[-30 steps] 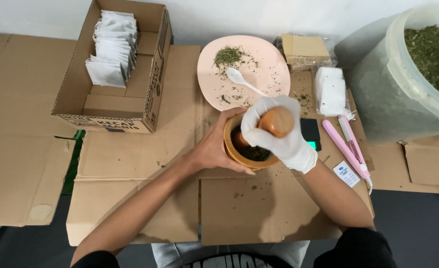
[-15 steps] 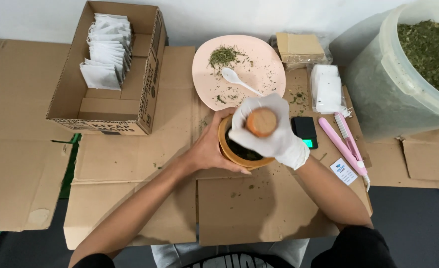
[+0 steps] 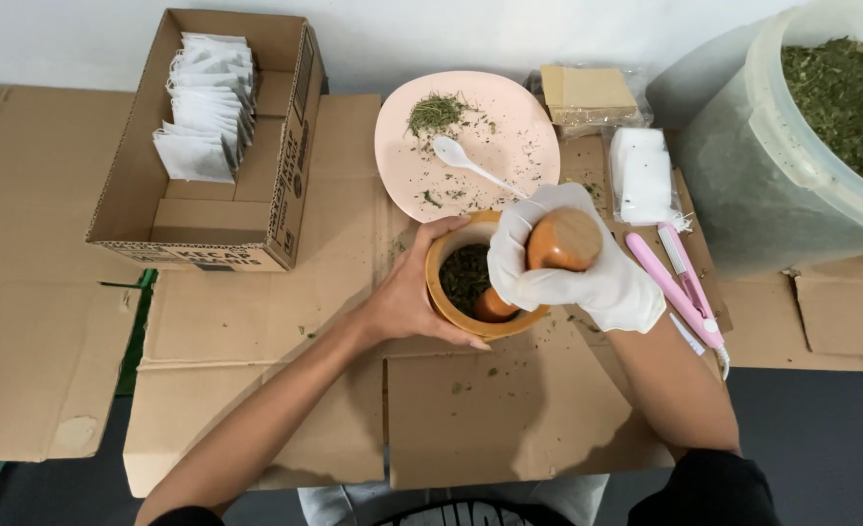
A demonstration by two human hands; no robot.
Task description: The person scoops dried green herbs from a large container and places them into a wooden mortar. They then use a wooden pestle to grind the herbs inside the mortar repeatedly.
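Note:
A round wooden mortar [image 3: 448, 256] with dark green dried herbs inside stands on flattened cardboard. My bare left hand [image 3: 410, 295] wraps around its left side and steadies it. My right hand [image 3: 577, 263], in a white glove, grips a wooden pestle [image 3: 560, 244] whose lower end rests in the mortar, tilted to the right.
A pink plate [image 3: 509, 146] with herb bits and a white spoon [image 3: 470, 166] lies behind the mortar. At the back left stands a cardboard box [image 3: 256, 195] of white sachets, at the right a big tub [image 3: 792, 166] of dried herbs. A pink sealer tool [image 3: 675, 287], white packet [image 3: 641, 175] and tan packet [image 3: 587, 93] lie nearby.
The pestle has shifted inside the mortar, its top swinging right as my gloved hand works it. My left hand has kept its hold on the mortar.

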